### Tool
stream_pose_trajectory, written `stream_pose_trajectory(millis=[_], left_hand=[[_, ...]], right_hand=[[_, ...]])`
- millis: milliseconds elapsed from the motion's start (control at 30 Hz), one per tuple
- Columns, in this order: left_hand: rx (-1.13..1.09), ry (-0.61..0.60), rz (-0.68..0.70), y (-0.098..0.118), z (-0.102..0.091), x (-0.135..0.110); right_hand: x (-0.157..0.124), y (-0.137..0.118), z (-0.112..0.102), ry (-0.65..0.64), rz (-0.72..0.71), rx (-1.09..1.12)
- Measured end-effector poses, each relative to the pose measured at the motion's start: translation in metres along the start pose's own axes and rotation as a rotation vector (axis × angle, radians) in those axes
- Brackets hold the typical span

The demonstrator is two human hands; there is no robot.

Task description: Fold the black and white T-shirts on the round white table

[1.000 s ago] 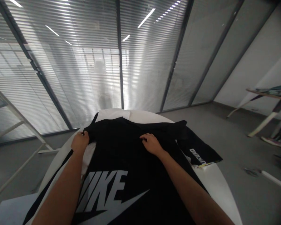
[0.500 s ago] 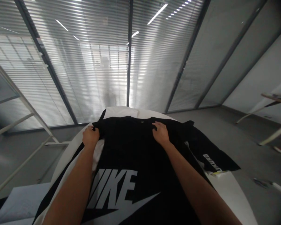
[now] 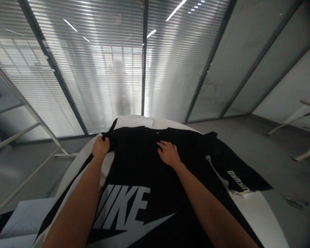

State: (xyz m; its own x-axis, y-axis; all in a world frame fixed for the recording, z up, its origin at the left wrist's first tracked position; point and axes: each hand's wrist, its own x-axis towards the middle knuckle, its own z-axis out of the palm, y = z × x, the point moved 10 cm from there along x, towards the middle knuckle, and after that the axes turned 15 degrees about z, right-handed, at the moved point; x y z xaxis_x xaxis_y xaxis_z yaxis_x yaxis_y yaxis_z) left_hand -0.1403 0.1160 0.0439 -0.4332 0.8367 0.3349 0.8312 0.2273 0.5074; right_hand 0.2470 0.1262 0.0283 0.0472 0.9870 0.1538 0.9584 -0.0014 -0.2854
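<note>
A black T-shirt (image 3: 142, 162) with a large white NIKE print lies spread out, its neckline at the far side. My left hand (image 3: 101, 147) is closed on the edge of its left sleeve. My right hand (image 3: 169, 153) rests on the upper chest just below the collar, fingers stretched out and apart. Beneath the shirt are other garments, among them a black one with white lettering (image 3: 237, 181) showing at the right and white cloth (image 3: 134, 121) at the far edge.
Everything lies on a white rounded table (image 3: 263, 213). A pale metal frame (image 3: 38, 125) stands at the left, with white paper (image 3: 28, 217) below. Glass partitions with blinds (image 3: 167, 79) rise behind the table. Another table's leg (image 3: 284, 125) shows at the right.
My right hand has slid left and slightly nearer across the shirt, from beside the collar to below it. My left hand keeps its hold on the sleeve. The view has shifted slightly.
</note>
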Motion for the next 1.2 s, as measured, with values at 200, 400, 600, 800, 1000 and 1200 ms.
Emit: stream_pose_trajectory(millis=[200,400,600,800,1000,1200], left_hand=[[-0.035,-0.009,0.099,0.001,0.004,0.009],[-0.279,0.139,0.155,0.018,-0.014,0.018],[-0.455,0.158,0.272,0.070,-0.029,0.008],[-0.467,-0.075,0.575,0.147,-0.008,-0.021],[-0.126,-0.296,0.867,0.173,0.047,-0.067],[0.199,-0.379,0.841,0.152,0.085,-0.084]], right_hand=[[0.000,0.001,0.001,0.016,-0.004,0.012],[0.000,0.001,0.001,0.021,-0.009,0.017],[0.000,0.000,0.000,0.031,-0.009,0.025],[0.000,0.000,0.000,0.027,-0.001,0.020],[-0.002,-0.002,-0.002,0.020,-0.007,0.011],[-0.003,-0.002,-0.002,0.009,-0.002,0.006]])
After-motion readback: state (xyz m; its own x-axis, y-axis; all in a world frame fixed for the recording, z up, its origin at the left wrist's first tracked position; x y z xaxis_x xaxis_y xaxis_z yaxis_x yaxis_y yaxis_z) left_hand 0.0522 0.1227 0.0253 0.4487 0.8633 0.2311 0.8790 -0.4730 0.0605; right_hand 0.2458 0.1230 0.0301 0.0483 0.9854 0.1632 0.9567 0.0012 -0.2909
